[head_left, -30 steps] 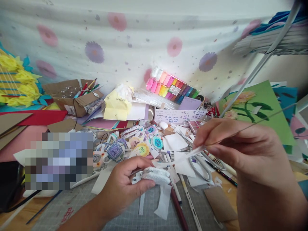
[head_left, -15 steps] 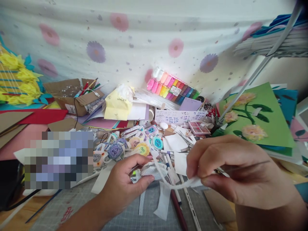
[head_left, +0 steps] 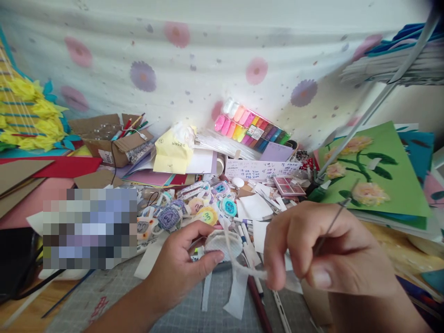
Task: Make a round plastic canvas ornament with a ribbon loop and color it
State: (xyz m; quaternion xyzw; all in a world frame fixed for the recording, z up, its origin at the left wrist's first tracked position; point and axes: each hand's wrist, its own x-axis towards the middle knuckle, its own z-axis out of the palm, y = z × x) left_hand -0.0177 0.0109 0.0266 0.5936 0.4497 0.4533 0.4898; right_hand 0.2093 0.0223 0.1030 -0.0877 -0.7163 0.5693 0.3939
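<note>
Pinching padded white disc [head_left: 219, 244] in L hand [head_left: 176, 259], white strip [head_left: 251, 272] in R hand [head_left: 322, 245].
L thumb + fingers closed on disc edge, over gray cutting mat [head_left: 189, 307]; strip crosses disc front, runs to closed R fingertips, w/ thin dark wire [head_left: 336, 218] by same hand. Beyond: no.-marked pieces [head_left: 207, 215], then multicolor pack [head_left: 255, 129], floral curtain [head_left: 208, 78] at back.
</note>
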